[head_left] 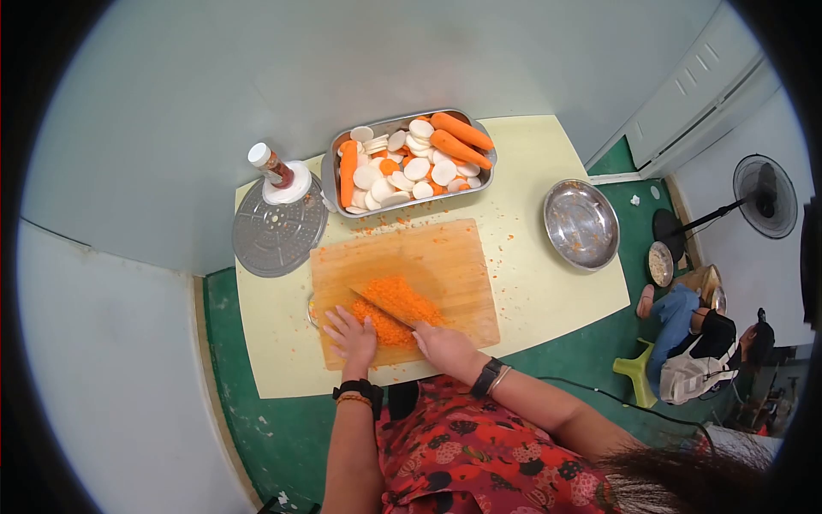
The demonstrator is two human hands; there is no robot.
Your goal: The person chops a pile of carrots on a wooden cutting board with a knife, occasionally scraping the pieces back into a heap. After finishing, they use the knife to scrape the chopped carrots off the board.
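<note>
The right hand (447, 349) grips the knife (383, 309), probably stiff and best held by its handle; the left hand (354, 344) spreads beside chopped carrot (401, 296), likely light, damp and loose.

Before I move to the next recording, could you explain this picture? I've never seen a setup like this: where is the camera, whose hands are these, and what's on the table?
There is no machine here: a person works with two bare hands, and a camera worn on their head looks forward and down, its round edges dark.

The right hand has its grip on a knife, whose blade lies across a heap of finely chopped orange bits. The left hand is spread beside the heap, over the wooden board.

Also on the pale yellow table are a metal tray of carrots and white slices, a metal bowl, and a perforated metal disc.
</note>
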